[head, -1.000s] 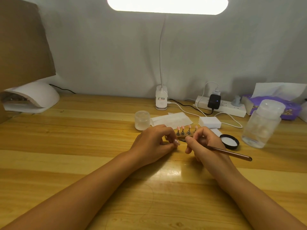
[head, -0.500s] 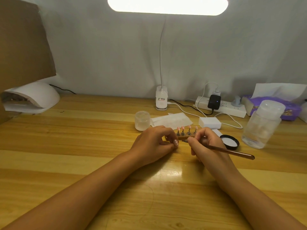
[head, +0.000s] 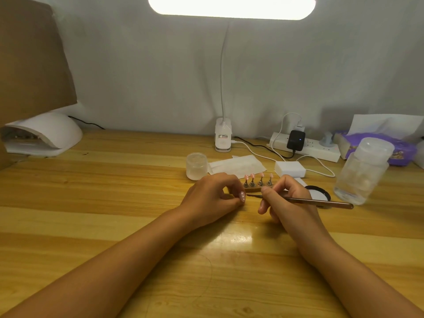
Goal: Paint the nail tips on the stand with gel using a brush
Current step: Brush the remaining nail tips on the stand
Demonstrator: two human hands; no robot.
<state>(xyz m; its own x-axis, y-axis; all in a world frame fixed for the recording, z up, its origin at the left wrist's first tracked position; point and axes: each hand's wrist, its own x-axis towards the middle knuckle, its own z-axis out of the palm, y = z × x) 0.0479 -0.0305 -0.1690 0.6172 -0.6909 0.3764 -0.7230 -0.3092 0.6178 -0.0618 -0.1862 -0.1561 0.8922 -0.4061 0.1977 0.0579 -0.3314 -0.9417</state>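
With the stand point(head: 252, 190) of pink nail tips point(head: 258, 175) steadied on the wooden desk point(head: 114, 203) by the curled left hand point(head: 213, 198) and the brush point(head: 298, 199) pinched in the right hand point(head: 286, 198), neighbouring tips may be smeared if the stand is jogged.

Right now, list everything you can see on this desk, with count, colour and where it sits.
nail tips: four visible, pink, on the stand
stand: one, brown, desk centre, between the hands
brush: one, brown, in the right hand
small jar: one, frosted, left of the stand
black lid: one, right of the stand
clear bottle: one, far right
paper sheets: white, behind the stand
white box: one, behind the right hand
desk lamp: one, white, back centre
power strip: one, white, back right
nail lamp: one, white, back left
tissue pack: one, purple, far right
left hand: grips the stand
right hand: fingers pinch the brush
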